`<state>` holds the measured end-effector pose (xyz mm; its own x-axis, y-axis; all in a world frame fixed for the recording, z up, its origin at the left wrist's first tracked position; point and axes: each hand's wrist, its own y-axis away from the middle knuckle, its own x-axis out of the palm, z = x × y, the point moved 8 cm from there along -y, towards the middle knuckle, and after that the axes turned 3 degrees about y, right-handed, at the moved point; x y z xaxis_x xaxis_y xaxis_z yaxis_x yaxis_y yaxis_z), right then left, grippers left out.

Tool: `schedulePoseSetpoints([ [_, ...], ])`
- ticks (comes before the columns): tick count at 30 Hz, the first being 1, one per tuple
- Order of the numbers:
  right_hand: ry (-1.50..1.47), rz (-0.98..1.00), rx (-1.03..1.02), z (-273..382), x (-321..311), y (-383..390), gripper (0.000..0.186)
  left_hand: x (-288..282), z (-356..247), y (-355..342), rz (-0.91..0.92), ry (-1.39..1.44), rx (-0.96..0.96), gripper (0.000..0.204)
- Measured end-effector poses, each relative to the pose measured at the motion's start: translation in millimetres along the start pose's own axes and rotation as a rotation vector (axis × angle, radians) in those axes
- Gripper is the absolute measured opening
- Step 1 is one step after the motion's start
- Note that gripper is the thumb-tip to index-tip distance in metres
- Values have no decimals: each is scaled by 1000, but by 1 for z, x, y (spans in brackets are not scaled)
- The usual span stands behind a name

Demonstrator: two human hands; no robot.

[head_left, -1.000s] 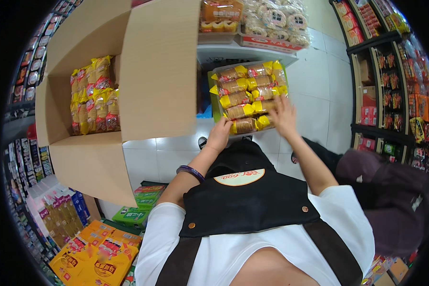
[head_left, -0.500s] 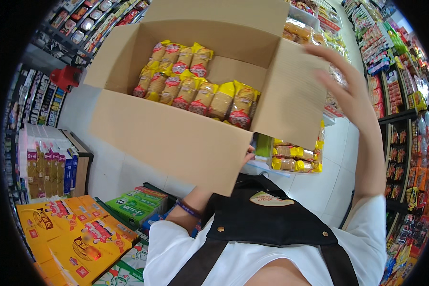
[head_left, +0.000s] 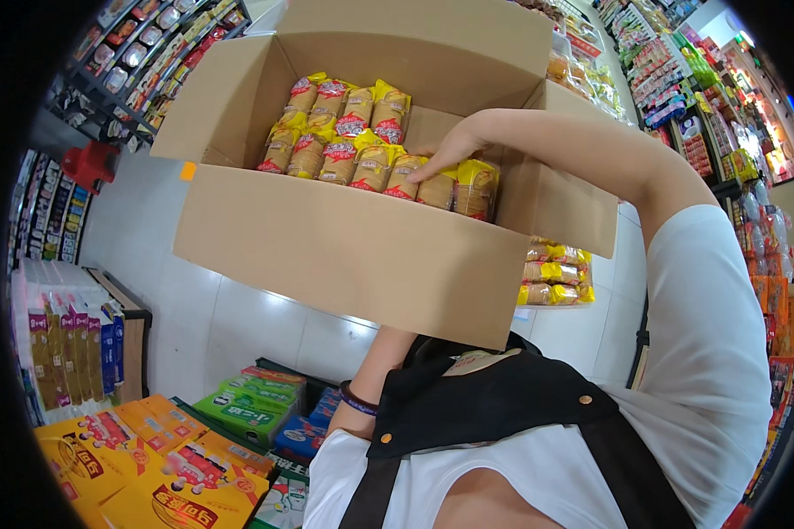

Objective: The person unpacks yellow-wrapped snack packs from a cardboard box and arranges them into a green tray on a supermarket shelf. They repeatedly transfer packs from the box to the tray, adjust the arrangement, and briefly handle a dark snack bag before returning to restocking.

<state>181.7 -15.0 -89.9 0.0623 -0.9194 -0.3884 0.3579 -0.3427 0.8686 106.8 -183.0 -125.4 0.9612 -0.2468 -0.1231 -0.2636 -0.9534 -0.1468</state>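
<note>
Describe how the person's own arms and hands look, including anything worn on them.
Both sleeves are short and white. A dark purple bracelet circles the left forearm. The right hand wears no glove, and no band shows on the right forearm. The carton flap hides the left hand.

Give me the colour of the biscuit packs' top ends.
Yellow: the biscuit packs show it best in the head view.

Pale lettering on red marks the snack packs (head_left: 339, 164); large characters (in an oval) stand on the orange cartons (head_left: 190, 483); white lettering crosses the green boxes (head_left: 249, 406).
</note>
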Motion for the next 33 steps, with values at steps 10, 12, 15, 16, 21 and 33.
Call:
schedulePoseSetpoints([
  [10, -51, 9, -151, 7, 14, 27, 102, -13, -6, -1, -10, 15, 12, 21],
  [12, -24, -58, -207, 9, 11, 27, 99, -11, -8, -6, -9, 15, 19, 21],
  [15, 125, -291, -209, 9, 1, 21, 91, -8, -9, -11, -5, 12, 30, 21],
  [16, 121, -361, -205, 2, -1, 11, 87, -5, -9, -13, 3, 17, 32, 21],
  [21, 134, -522, -271, 16, -11, 14, 60, -6, -12, -5, -25, 8, 24, 21],
  [33, -83, -1313, -511, -13, -84, 217, 49, 51, -31, 11, 90, -12, -49, 20],
])
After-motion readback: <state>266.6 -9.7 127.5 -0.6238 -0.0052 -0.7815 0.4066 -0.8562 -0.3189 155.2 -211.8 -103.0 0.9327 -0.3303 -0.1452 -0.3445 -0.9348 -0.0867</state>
